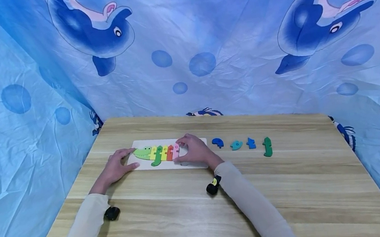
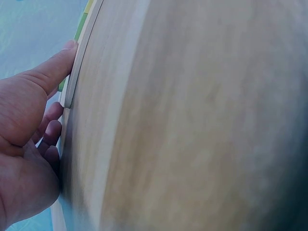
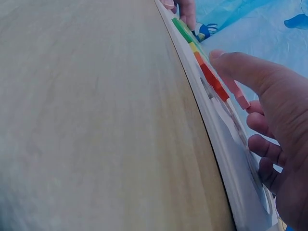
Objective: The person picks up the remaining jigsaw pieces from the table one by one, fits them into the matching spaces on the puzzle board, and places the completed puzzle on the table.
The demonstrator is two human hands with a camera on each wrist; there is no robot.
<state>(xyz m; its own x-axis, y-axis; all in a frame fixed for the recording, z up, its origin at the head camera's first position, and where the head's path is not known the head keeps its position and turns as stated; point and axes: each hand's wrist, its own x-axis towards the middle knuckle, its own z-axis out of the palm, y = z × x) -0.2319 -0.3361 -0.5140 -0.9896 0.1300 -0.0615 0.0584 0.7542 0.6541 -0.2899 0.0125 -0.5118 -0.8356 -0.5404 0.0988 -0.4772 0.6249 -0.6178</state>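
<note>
A white crocodile puzzle board (image 1: 148, 143) lies on the table, with a green head piece (image 1: 143, 154) and yellow, green and orange-red body pieces set in it. My left hand (image 1: 114, 167) holds the board's left end between thumb and index finger; in the left wrist view its thumb (image 2: 60, 62) lies along the edge. Over the board's right half, my right hand (image 1: 193, 149) pinches a pink puzzle piece (image 1: 175, 150) beside the orange-red piece (image 1: 169, 153). In the right wrist view the pink piece is tilted and raised above the board. My right hand partly covers the recess there.
To the right of the board lie a dark blue piece (image 1: 218, 142), a teal piece (image 1: 237, 145), a blue piece (image 1: 251, 143) and a green piece (image 1: 267, 146). The wooden table (image 1: 172, 214) ends at a blue dolphin-print curtain (image 1: 242, 81) behind and at both sides.
</note>
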